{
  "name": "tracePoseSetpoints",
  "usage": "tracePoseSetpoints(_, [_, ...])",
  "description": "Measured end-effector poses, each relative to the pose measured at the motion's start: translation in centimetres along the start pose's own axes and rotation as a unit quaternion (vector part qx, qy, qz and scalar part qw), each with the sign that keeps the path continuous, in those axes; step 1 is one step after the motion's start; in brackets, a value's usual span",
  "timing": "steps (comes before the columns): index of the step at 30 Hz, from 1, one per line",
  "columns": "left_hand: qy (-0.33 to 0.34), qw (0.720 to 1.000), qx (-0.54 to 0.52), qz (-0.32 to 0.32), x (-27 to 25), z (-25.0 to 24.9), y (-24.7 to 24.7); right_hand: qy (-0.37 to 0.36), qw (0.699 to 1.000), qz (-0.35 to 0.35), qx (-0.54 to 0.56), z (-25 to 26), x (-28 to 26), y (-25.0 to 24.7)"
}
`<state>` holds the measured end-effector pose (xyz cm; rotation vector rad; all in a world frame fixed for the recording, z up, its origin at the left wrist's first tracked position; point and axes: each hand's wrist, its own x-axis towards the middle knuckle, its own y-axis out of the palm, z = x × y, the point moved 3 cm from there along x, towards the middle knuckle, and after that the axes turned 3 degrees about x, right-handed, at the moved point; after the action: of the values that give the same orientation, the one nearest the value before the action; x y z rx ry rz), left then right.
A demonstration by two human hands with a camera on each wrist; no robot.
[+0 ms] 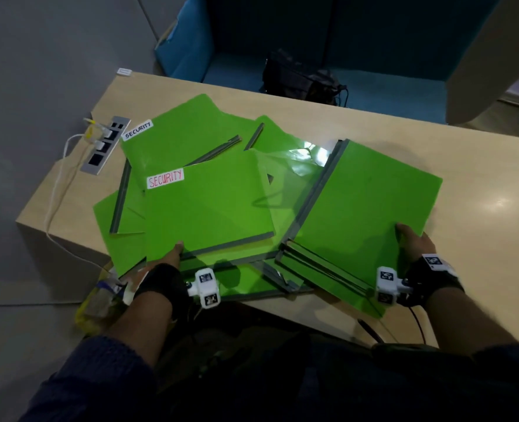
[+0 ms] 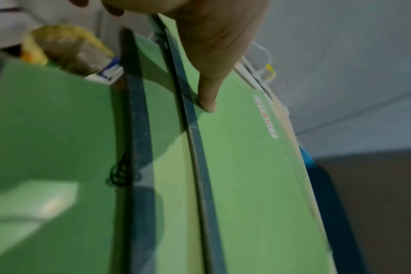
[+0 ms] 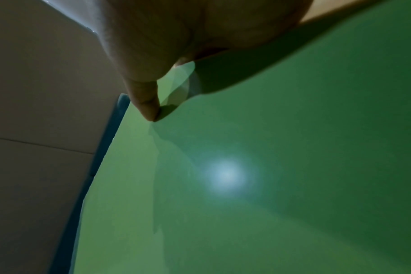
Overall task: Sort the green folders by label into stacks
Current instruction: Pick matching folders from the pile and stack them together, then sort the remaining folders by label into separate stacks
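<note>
Folders: left hand [image 1: 164,263] pinches the red-labelled folder [image 1: 209,205], right hand [image 1: 416,248] the unlabelled folder [image 1: 371,205].

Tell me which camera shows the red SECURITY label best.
The head view: the red SECURITY label faces the camera and reads clearly on the folder the left hand holds. The left wrist view shows it edge-on and blurred; the right wrist view misses it.

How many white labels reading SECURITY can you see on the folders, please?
2: black-lettered label on the far-left folder; red-lettered label on the folder the left hand holds. Others may be hidden.
</note>
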<state>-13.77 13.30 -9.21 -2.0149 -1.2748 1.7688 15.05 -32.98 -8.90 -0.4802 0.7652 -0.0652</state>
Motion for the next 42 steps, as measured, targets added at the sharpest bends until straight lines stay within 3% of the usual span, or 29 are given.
tracePoseSetpoints(1, [0.006, 0.997, -0.036, 0.071, 0.0, 0.0, 0.8, -0.001, 1.000, -0.005, 0.002, -0.1, 0.0, -0.1])
tracePoseSetpoints(3, [0.011, 0.989, -0.080, 0.121, -1.1, -0.8, 1.5, -0.009, 1.000, -0.004, 0.000, -0.1, -0.1, -0.2])
tracePoseSetpoints(8, [-0.022, 0.980, -0.170, 0.105, -1.3, -1.1, 1.5, -0.009, 1.000, 0.015, 0.021, -0.3, -0.1, -0.3])
tracePoseSetpoints(12, [-0.060, 0.915, -0.383, 0.108, -1.7, -0.4, 2.1, -0.004, 0.999, 0.045, 0.024, -0.9, -0.2, -0.4])
tracePoseSetpoints(15, [-0.014, 0.871, -0.489, 0.048, -5.8, -2.2, 2.4, -0.002, 0.998, 0.044, 0.050, -0.9, -0.1, -0.9])
tracePoseSetpoints(17, [0.081, 0.839, -0.537, -0.014, -8.1, -4.1, 0.8, -0.018, 0.999, 0.032, 0.033, -0.6, -0.2, -1.5])
tracePoseSetpoints(20, [0.224, 0.798, -0.559, 0.002, -11.3, -8.3, -2.5, -0.025, 0.999, 0.029, -0.027, -0.6, -0.3, -2.7])
tracePoseSetpoints(23, [0.340, 0.800, -0.494, 0.032, -14.5, -12.8, -5.6, -0.019, 0.997, 0.041, -0.063, -0.8, 0.1, -3.3])
tracePoseSetpoints(26, [0.404, 0.804, -0.428, 0.090, -18.1, -17.2, -6.2, -0.021, 0.996, 0.057, -0.066, -0.8, 0.6, -3.5])
tracePoseSetpoints(29, [0.475, 0.777, -0.381, 0.161, -21.9, -20.7, -4.5, -0.014, 0.997, 0.066, -0.047, -0.6, 0.4, -3.8])
tracePoseSetpoints(32, [0.511, 0.775, -0.281, 0.244, -24.8, -22.9, -0.5, -0.016, 0.994, 0.088, -0.063, -0.4, 0.7, -3.9])
tracePoseSetpoints(35, [0.520, 0.769, -0.189, 0.322, -25.5, -24.0, 4.7, -0.020, 0.994, 0.098, -0.051, -0.2, 0.7, -4.0])
tracePoseSetpoints(39, [0.493, 0.803, -0.113, 0.317, -25.6, -24.3, 11.4, 0.010, 0.993, 0.112, 0.035, 0.0, 0.8, -3.8])
tracePoseSetpoints(42, [0.472, 0.823, -0.051, 0.312, -24.8, -24.5, 15.6, 0.039, 0.992, 0.104, 0.055, -2.1, 3.7, -3.4])
